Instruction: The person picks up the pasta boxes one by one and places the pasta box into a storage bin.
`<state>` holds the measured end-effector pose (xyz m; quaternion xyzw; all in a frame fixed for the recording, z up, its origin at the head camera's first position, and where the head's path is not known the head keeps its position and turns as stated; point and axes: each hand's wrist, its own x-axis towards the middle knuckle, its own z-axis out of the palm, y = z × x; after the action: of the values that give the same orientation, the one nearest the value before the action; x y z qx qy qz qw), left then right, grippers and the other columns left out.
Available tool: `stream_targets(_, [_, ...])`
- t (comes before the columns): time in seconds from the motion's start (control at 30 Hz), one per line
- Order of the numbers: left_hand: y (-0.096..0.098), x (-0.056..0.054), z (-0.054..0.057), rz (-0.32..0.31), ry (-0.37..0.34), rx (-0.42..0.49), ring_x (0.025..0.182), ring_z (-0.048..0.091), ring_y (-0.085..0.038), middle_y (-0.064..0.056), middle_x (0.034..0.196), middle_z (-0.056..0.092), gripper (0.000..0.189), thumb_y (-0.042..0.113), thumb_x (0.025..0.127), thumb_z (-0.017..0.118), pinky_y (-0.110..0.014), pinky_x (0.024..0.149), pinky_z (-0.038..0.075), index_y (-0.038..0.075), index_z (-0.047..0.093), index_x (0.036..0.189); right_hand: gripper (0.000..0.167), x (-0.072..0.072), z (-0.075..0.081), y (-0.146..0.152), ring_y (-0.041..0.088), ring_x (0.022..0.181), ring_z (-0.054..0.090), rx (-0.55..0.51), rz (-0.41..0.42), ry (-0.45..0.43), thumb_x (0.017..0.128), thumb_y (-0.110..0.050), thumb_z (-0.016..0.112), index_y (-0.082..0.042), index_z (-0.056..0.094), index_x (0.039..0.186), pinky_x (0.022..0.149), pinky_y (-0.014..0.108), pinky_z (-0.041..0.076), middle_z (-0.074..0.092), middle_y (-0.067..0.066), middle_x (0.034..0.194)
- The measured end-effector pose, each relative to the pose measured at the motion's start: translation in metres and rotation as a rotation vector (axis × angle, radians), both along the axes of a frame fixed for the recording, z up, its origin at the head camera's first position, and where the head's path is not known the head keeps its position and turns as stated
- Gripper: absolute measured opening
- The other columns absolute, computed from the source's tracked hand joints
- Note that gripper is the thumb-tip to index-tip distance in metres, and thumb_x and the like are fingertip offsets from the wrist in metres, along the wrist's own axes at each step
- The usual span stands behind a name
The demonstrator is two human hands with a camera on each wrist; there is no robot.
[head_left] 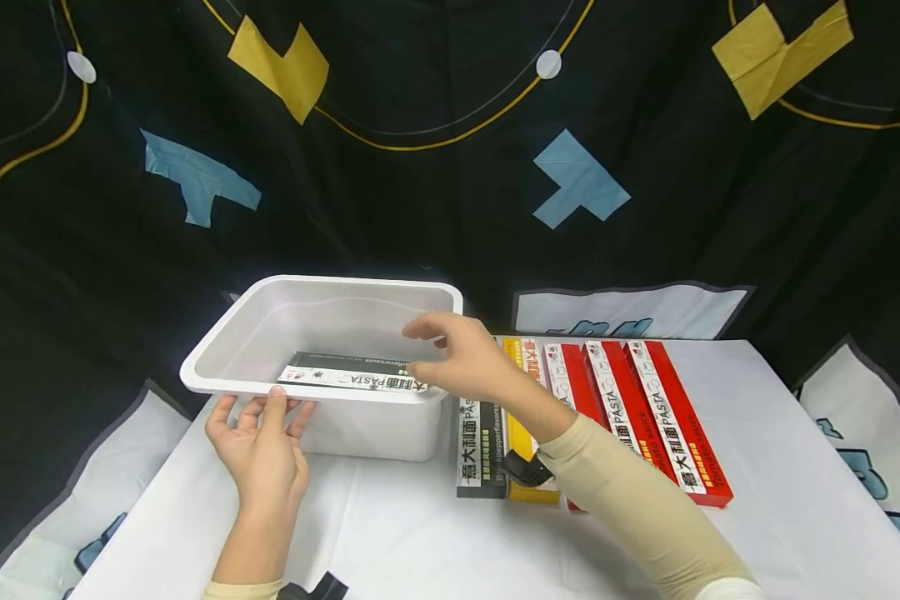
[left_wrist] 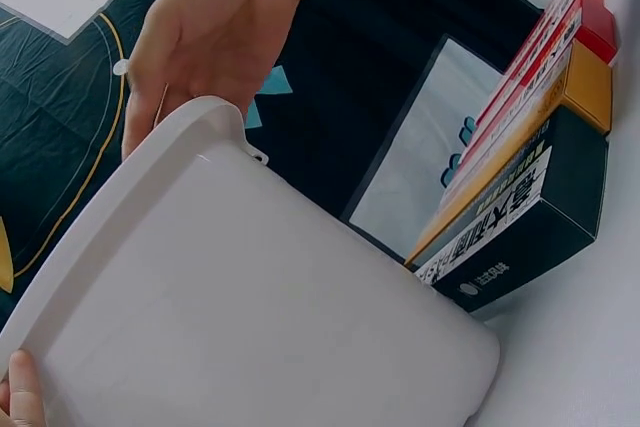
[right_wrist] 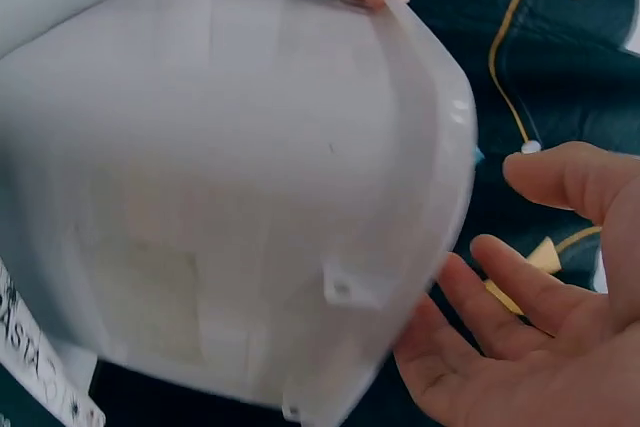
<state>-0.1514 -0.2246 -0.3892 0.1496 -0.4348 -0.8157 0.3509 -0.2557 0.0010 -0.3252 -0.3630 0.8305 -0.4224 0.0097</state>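
Observation:
A white plastic bin (head_left: 375,425) stands on the left part of the table. My left hand (head_left: 266,454) holds its near rim, thumb at the top edge and fingers against the outside. Inside the bin lies a black pasta box (head_left: 352,372) with a white label strip. My right hand (head_left: 457,354) is over the bin's right rim, fingers loosely bent and nothing between them. In the right wrist view the right hand (right_wrist: 520,317) shows its palm beside the rim, thumb apart from the fingers.
Right of the bin, pasta boxes lie side by side: a black one (head_left: 480,458), a yellow one (head_left: 521,433) partly under my right forearm, and three red ones, the outermost red box (head_left: 682,425) farthest right. A dark curtain (head_left: 435,208) hangs behind the white table (head_left: 390,533).

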Motion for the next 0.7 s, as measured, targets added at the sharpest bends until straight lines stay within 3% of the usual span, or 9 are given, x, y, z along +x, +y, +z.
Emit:
stream_targets(0.13, [-0.001,0.001,-0.002,0.006,0.006,0.019,0.097,0.06,-0.02,-0.013,0.125,0.042,0.064,0.007,0.094,0.062,-0.035,0.089,0.056,0.021,0.015,0.135,0.043,0.003,-0.002,0.02,0.013,0.105,0.059,-0.088,-0.032,-0.036,0.082,-0.019,0.076,-0.018,0.063,0.123,0.094,0.032,0.054,0.063,-0.008,0.121])
stream_targets(0.5, [-0.003,-0.002,-0.003,0.021,0.036,0.061,0.089,0.06,-0.018,-0.014,0.121,0.043,0.064,0.004,0.092,0.065,-0.036,0.085,0.058,0.02,0.019,0.133,0.058,0.014,-0.008,0.085,0.013,0.119,0.053,-0.263,-0.148,0.017,0.084,-0.015,0.076,-0.019,0.052,0.136,0.101,0.034,0.05,0.055,-0.006,0.134])
stream_targets(0.7, [-0.001,-0.004,-0.002,0.01,0.041,0.04,0.091,0.061,-0.019,-0.014,0.123,0.043,0.064,0.004,0.092,0.065,-0.036,0.086,0.058,0.019,0.018,0.133,0.063,0.022,-0.011,0.126,0.019,0.122,0.052,-0.311,-0.252,0.068,0.084,-0.005,0.076,-0.011,0.048,0.139,0.097,0.02,0.05,0.051,0.003,0.139])
